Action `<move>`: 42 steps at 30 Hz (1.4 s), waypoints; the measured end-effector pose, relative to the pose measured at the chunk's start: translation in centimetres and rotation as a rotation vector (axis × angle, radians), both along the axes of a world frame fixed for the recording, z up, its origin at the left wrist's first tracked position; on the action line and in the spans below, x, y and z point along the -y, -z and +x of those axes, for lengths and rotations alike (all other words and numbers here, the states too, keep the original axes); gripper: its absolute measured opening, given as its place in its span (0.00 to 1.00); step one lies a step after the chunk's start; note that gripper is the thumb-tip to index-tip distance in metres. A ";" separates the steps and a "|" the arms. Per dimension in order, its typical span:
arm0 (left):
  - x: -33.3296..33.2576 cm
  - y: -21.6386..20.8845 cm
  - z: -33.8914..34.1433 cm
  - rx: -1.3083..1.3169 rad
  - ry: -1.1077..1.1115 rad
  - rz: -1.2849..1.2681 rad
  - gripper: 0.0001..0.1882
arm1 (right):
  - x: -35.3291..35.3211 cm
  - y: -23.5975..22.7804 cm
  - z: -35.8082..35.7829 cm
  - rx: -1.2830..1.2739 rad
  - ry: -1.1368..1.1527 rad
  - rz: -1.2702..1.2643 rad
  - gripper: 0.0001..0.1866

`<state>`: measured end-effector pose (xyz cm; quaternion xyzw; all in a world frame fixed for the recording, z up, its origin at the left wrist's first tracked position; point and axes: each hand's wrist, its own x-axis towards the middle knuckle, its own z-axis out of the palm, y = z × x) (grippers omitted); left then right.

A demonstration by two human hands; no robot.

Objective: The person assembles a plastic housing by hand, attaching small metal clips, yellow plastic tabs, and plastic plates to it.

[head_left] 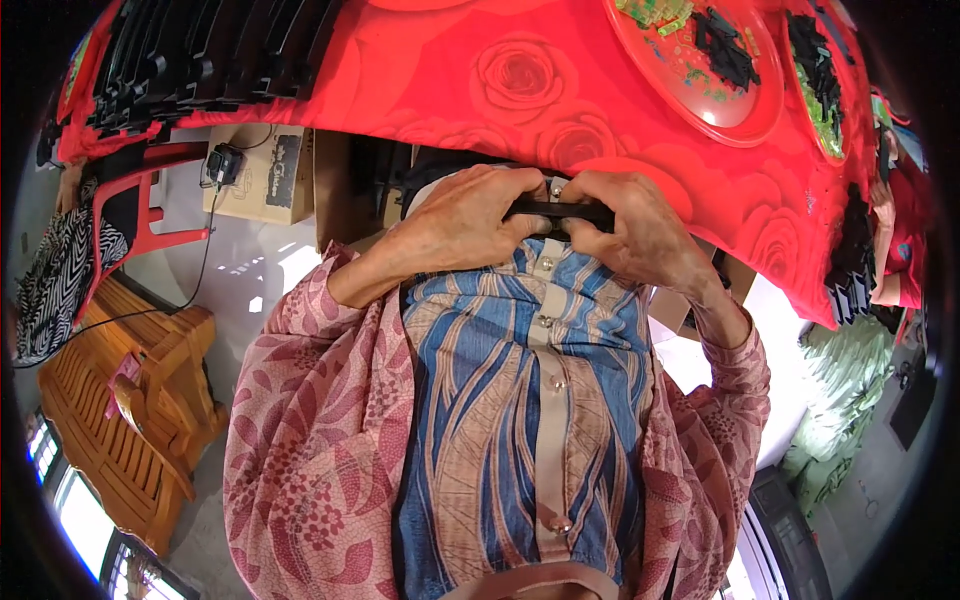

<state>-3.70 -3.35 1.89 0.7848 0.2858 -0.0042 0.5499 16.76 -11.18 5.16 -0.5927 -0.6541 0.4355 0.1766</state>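
Note:
Close to my body, at the near edge of the table, both my hands are closed on a narrow black strip-like piece (562, 210). My left hand (465, 215) pinches its left end between thumb and fingers. The right end is pinched the same way by my right hand (640, 220). Fingers cover much of the piece, so its exact kind does not show. A red cloth with a rose print (430, 75) covers the table just beyond my hands.
Long black plastic parts (220, 50) lie in a row at far left. At far right, a red tray (735, 128) holds small black pieces (728, 55) and yellow-green bits. A red plastic chair (160, 238), cardboard box (250, 200) and wooden bench (125, 400) stand left. Another person (905, 245) is at right.

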 end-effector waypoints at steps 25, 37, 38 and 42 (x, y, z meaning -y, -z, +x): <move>0.8 -0.5 0.4 0.009 -0.015 0.141 0.13 | 0.7 1.0 -0.6 0.093 0.035 0.011 0.12; 1.0 -0.7 0.6 -0.041 0.007 0.134 0.15 | 1.3 0.5 -1.3 0.046 0.094 0.187 0.13; 1.0 -0.8 0.7 -0.039 0.004 0.137 0.15 | 1.3 0.5 -1.2 0.063 0.088 0.163 0.13; 1.3 -0.3 0.7 -0.051 0.017 0.140 0.15 | 1.1 0.2 -1.1 0.109 0.063 0.104 0.13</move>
